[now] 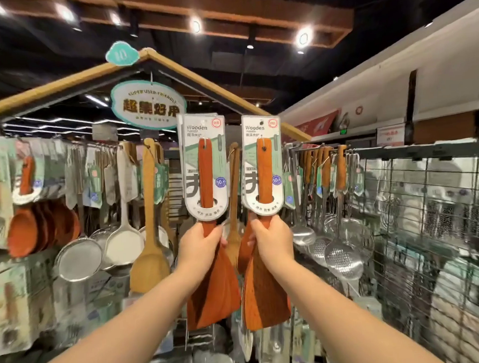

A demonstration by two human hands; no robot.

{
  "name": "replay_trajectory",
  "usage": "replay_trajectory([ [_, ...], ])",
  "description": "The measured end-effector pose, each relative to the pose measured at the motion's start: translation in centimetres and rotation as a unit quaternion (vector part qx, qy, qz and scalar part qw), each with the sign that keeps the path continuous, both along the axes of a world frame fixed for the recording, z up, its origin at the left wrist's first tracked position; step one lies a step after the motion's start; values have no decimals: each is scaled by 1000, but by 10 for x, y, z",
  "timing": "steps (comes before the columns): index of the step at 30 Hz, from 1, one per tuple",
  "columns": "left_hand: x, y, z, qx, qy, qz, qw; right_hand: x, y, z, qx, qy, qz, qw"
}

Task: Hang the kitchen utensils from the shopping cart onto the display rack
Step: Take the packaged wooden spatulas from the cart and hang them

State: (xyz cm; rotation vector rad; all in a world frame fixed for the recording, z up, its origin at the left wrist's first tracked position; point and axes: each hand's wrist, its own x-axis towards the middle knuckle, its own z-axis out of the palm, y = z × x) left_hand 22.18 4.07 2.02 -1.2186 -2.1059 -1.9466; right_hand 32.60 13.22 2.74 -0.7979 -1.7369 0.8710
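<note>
I hold two reddish-brown wooden turners upright in front of the display rack, each with a white and green "Wooden" card around its handle. My left hand grips the left turner just below its card. My right hand grips the right turner the same way. Both blades point down past my wrists. The card tops reach above the level of the hanging rail. The shopping cart is hidden from view.
Several strainers, a pale wooden spatula and orange bowls hang at left. Steel skimmers and ladles hang at right beside a wire grid panel. A green oval sign hangs overhead.
</note>
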Motion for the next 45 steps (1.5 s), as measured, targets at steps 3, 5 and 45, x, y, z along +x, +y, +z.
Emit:
replay_trajectory([
  [3,-8,-35,-21,-15,-20,-3,1000,-2,-24,-20,-14,-4,29,999],
  [5,-13,-64,-35,-16,-29,15,999,-6,-48,-29,-24,11,59,998],
  [45,-9,-831,-412,-173,-518,587,599,-205,-808,-426,-41,-472,638,607],
])
